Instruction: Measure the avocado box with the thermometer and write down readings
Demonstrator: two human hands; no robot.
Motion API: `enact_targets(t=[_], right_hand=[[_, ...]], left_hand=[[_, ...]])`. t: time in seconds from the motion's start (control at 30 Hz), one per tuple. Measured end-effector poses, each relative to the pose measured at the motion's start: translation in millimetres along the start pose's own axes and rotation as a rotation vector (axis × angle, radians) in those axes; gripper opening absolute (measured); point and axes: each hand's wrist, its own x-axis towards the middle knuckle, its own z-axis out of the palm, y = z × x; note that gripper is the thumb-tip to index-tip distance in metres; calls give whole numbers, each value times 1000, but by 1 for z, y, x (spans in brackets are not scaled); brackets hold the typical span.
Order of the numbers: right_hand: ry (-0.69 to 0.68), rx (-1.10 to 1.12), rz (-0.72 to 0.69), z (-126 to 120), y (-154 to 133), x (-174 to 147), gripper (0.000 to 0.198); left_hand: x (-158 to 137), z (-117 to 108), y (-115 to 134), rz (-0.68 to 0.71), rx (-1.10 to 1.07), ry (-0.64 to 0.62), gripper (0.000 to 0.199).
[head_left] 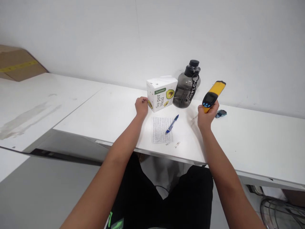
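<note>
My right hand (pixel 206 119) is wrapped round the handle of a yellow and black infrared thermometer gun (pixel 215 90), raised above the table with its small screen and blue buttons facing me. My left hand (pixel 142 107) is closed at the left side of a white "Su-per Meal" box (pixel 162 95) with avocado pictures. Whatever its fingers may hold is hidden. Close behind the box's right side stands a large grey see-through bottle (pixel 186 87) with a black lid. In front of the box a blue pen (pixel 172 124) lies across a sheet of handwritten paper (pixel 159 130).
A small teal and dark item (pixel 221 113) lies beyond my right hand. Small scraps or marks (pixel 177 144) are near the front edge of the white table (pixel 262 143). A cardboard box (pixel 21 63) sits at far left, and a wire-caged fan (pixel 281 210) is low at right.
</note>
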Motion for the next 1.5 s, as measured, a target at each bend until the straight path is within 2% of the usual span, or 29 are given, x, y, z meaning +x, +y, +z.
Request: enact_targets(t=[0.07,0.17,0.23,0.3,0.37,0.43,0.5,0.57,0.7,0.77,0.83,0.93,1.03,1.1,1.17,1.23,1.3,1.33,1.43,1.47,1.5], right_hand=[[27,113,-1,10,-6,-13,48],[-179,157,-112,30,-26,-13,43],[-303,160,-271,47,-48,7,50],[-423,142,-358,65,-75,41,56],[-531,96,-333,83,-102,75,50],[-621,76,-247,97,-124,97,40],[-722,47,-184,104,-139,101,32],[-773,-9,-165,103,-149,91,29],[-761,-49,-127,82,-156,61,26],[-742,3,-97,69,-150,52,28],[-645,87,-92,59,-138,45,35],[-422,248,-31,55,-114,33,45],[-361,376,89,59,-93,17,45],[-347,385,110,62,-85,7,48],[-324,343,98,64,-80,0,54],[-323,308,83,65,-77,-4,58],[-326,310,81,65,-74,-7,60],[-321,318,88,66,-73,-8,61],[-291,345,114,67,-71,-13,61],[-288,348,119,67,-72,-15,60],[-288,345,121,67,-72,-18,59]], left_hand=[[1,0,1,-12,-14,8,25],[0,1,5,-58,-88,15,25],[-3,2,7,-126,-189,52,22],[-9,3,10,-205,-296,139,19],[-17,6,14,-260,-355,240,19],[-24,9,19,-298,-376,310,21],[-29,15,24,-334,-391,358,23],[-30,23,28,-362,-416,389,26],[-24,34,28,-456,-547,368,27],[-19,32,27,-506,-623,291,27],[-16,26,26,-517,-647,174,28],[-13,14,28,-512,-565,76,29],[-9,4,34,-434,-395,36,34],[-10,-8,40,-347,-259,6,40],[-21,-29,49,-261,-148,-4,46],[-47,-63,58,-169,-113,-13,51],[-88,-104,65,-28,-132,-6,54],[-113,-125,65,15,-159,77,52],[-192,-172,46,39,-244,480,53],[-214,-179,34,-44,-270,512,54],[-232,-182,21,-191,-317,496,52]])
